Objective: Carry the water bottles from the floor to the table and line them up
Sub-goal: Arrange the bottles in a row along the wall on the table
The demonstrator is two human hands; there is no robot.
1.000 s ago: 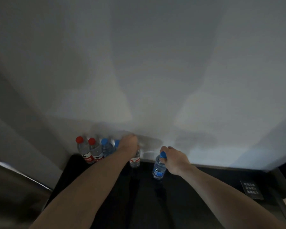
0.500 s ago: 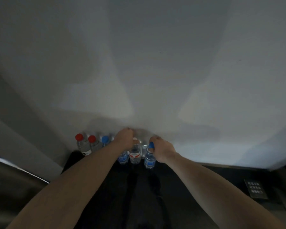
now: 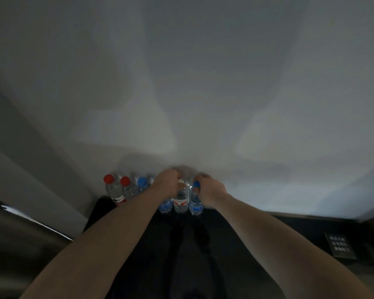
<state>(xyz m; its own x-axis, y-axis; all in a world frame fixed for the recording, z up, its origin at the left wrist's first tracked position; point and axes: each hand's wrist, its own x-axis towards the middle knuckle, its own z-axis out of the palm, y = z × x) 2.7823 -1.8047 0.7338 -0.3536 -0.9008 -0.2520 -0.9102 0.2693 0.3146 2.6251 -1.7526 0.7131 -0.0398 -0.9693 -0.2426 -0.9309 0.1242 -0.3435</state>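
Small clear water bottles stand in a row at the far edge of the dark table [image 3: 235, 244], against the white wall. At the left are two red-capped bottles [image 3: 108, 186] [image 3: 125, 187] and a blue-capped bottle [image 3: 142, 184]. My left hand [image 3: 167, 182] grips the top of a red-labelled bottle [image 3: 180, 201], with a blue-labelled bottle [image 3: 165, 207] just left of it, partly hidden by my arm. My right hand [image 3: 208, 190] holds a blue-capped bottle [image 3: 196, 203] by its neck, pressed against the red-labelled one.
A small dark sign with pale lettering [image 3: 339, 244] lies at the table's right side. A grey ledge or counter [image 3: 20, 240] runs along the lower left. The white wall [image 3: 203, 93] rises directly behind the bottles.
My right hand has slid the blue-capped bottle leftward and toward the wall until it meets the row. My left hand moved its bottle back into line too.
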